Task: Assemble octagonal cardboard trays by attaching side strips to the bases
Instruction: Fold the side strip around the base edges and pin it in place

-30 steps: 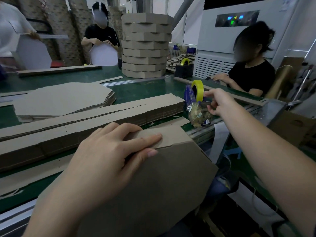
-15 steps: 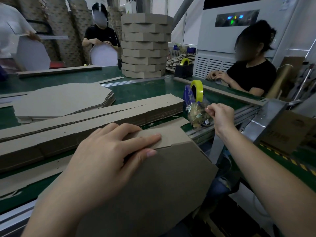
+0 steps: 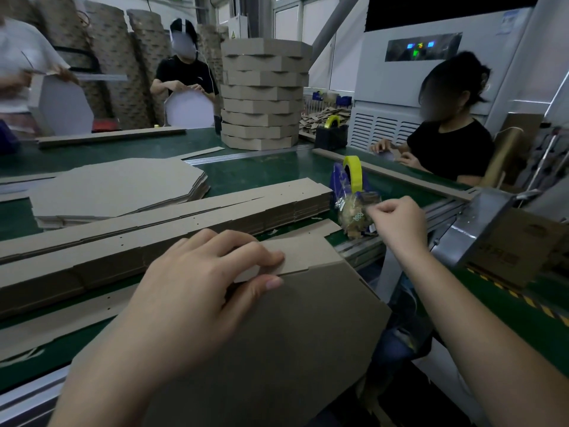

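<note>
Left hand [image 3: 197,300] pinching a side strip [image 3: 308,251] against the base [image 3: 277,349] at the near edge of the table [image 3: 271,174], fingers flat on top, thumb tucked beneath, right hand [image 3: 397,223] curled, pinching the tape end [image 3: 369,207] by the dispenser [image 3: 341,183], 1 pile of strips [image 3: 184,223] behind.

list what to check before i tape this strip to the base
1. Left hand pinches strip to the base edge: ok
2. Strip flush along that edge: cannot tell, the hand covers part of it
3. Tape end in right hand: cannot tell, the fingers are curled by the dispenser but no tape shows
4. Roll seated on dispenser: ok
5. Way from right hand to strip free: not ok, the bag lies right beside the hand and tape could catch on it
</note>
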Demonstrator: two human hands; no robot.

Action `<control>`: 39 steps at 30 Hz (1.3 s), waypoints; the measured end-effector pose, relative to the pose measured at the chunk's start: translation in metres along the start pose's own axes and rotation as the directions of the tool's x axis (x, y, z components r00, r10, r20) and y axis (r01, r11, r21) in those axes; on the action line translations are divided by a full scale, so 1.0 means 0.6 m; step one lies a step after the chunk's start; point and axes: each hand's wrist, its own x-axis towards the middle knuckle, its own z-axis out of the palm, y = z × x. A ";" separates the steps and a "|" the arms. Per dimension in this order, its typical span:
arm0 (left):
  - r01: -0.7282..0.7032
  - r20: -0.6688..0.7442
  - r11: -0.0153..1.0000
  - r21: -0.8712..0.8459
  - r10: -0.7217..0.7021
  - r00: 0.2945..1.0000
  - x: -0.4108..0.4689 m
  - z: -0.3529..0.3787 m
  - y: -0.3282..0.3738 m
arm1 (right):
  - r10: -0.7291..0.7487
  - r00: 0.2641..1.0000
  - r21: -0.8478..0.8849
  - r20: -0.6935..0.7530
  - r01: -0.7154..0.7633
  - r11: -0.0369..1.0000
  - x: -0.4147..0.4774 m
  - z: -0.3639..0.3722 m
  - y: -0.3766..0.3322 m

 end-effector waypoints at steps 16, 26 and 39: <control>0.014 0.024 1.000 -0.010 -0.014 1.000 -0.005 -0.007 -0.004 | -0.150 0.949 0.830 0.278 -0.159 0.535 -0.299 -0.082 -0.162; -0.020 0.072 1.000 -0.014 0.020 0.997 -0.009 -0.012 -0.003 | -0.032 0.931 0.799 0.363 -0.293 0.525 -0.328 -0.061 -0.167; -0.022 0.186 1.000 -0.009 0.024 0.982 -0.013 -0.026 0.004 | -0.012 0.827 0.670 0.562 -0.446 0.593 -0.319 -0.091 -0.167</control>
